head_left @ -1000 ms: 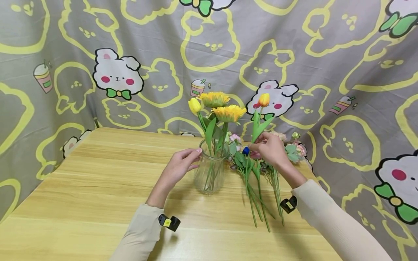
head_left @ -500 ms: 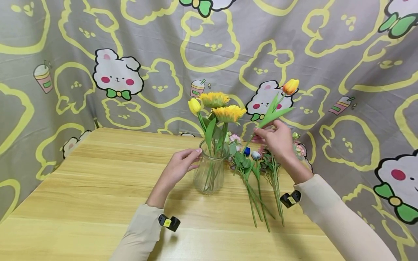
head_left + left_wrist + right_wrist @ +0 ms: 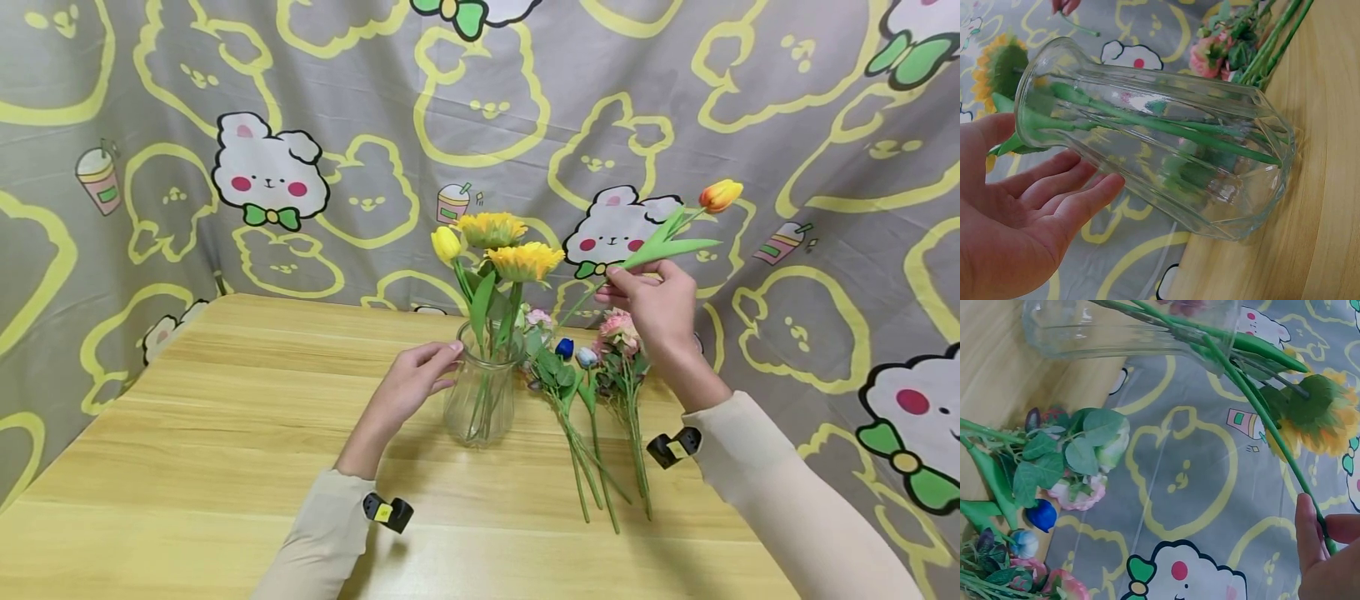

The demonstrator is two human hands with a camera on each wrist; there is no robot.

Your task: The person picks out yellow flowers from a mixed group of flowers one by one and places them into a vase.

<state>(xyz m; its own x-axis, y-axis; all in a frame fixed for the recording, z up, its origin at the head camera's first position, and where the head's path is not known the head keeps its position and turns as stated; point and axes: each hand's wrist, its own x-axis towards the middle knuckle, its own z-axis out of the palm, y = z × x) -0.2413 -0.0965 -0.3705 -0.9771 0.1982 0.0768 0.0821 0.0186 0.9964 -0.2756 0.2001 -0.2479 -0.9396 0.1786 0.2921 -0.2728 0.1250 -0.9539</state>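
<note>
A clear glass vase [image 3: 480, 412] stands upright on the table, holding two yellow sunflowers [image 3: 525, 262] and a yellow tulip [image 3: 446, 243]. My left hand [image 3: 405, 385] is at the vase's neck; its thumb is by the rim, and the other fingers extend along the glass [image 3: 1166, 156] in the left wrist view. My right hand [image 3: 660, 310] pinches an orange-yellow tulip [image 3: 722, 196] by its stem below the leaves. That tulip leans right, its stem end pointing down-left toward the vase mouth. In the right wrist view its stem [image 3: 1272, 431] overlaps the vase rim.
Right of the vase lie a blue tulip [image 3: 564, 348], a pale blue tulip [image 3: 587, 357] and pink flowers [image 3: 619, 329], their stems toward me. The wooden table [image 3: 225, 467] ends at a patterned grey curtain [image 3: 360, 100].
My right hand has lifted the orange-yellow tulip up and to the right, tilting its bloom rightward. The pale blue tulip and pink flowers are now uncovered. My left hand and the vase stay put.
</note>
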